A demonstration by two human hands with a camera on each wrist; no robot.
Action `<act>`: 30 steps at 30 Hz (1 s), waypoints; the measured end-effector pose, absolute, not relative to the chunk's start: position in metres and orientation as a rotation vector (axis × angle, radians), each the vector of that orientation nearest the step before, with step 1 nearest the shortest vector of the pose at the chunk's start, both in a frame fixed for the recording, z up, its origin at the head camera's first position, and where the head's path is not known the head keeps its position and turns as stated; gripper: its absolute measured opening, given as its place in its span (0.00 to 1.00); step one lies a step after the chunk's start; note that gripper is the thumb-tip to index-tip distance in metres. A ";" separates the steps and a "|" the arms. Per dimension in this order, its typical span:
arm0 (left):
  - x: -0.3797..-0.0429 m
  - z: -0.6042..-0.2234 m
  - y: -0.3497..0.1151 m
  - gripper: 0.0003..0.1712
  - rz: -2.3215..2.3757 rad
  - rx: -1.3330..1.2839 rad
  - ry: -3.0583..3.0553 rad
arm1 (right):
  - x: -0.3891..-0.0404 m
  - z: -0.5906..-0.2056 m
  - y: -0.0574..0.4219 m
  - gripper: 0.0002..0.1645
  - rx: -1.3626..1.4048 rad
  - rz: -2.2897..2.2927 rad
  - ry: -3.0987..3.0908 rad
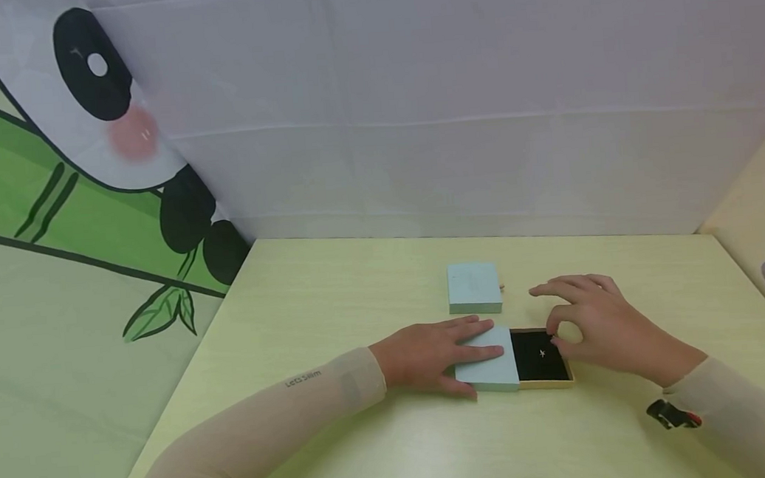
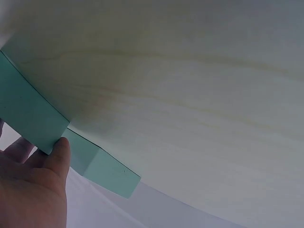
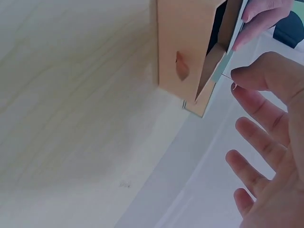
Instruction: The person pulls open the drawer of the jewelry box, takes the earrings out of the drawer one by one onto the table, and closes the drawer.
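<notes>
A light blue slide-out box sleeve (image 1: pixel 488 368) lies on the table, its drawer (image 1: pixel 547 384) pulled out to the right. On the drawer's black lining (image 1: pixel 531 365) shows a tiny star-shaped ornament (image 1: pixel 541 354). My left hand (image 1: pixel 433 354) rests on the sleeve with fingers spread and straight, thumb at its near side. Over the drawer's right end, my right hand (image 1: pixel 601 323) pinches a thin, wire-like piece (image 3: pixel 228 77) between thumb and index finger; its exact kind is too small to tell. The other right fingers are extended. A ribbon tab (image 3: pixel 181 66) shows on the drawer's end.
Behind the opened box stands a second light blue box (image 1: pixel 474 286), with a small tab at its right side. The pale wooden table (image 1: pixel 332 287) meets a white cloth backdrop (image 1: pixel 417 155) at its far edge. Printed cloth hangs at the left.
</notes>
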State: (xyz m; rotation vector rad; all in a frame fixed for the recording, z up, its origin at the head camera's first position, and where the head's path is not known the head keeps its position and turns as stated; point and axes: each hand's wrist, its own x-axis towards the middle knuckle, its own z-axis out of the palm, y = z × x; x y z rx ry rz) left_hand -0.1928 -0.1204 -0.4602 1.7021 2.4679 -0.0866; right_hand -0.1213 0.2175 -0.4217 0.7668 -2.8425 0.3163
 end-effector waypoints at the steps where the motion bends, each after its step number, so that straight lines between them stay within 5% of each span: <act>1: -0.193 -0.460 -0.120 0.49 -0.089 1.702 2.470 | -0.121 -0.422 0.220 0.22 0.759 0.313 -2.843; 30: -0.191 -0.459 -0.120 0.49 -0.088 1.663 2.460 | -0.118 -0.453 0.265 0.20 0.620 0.291 -2.909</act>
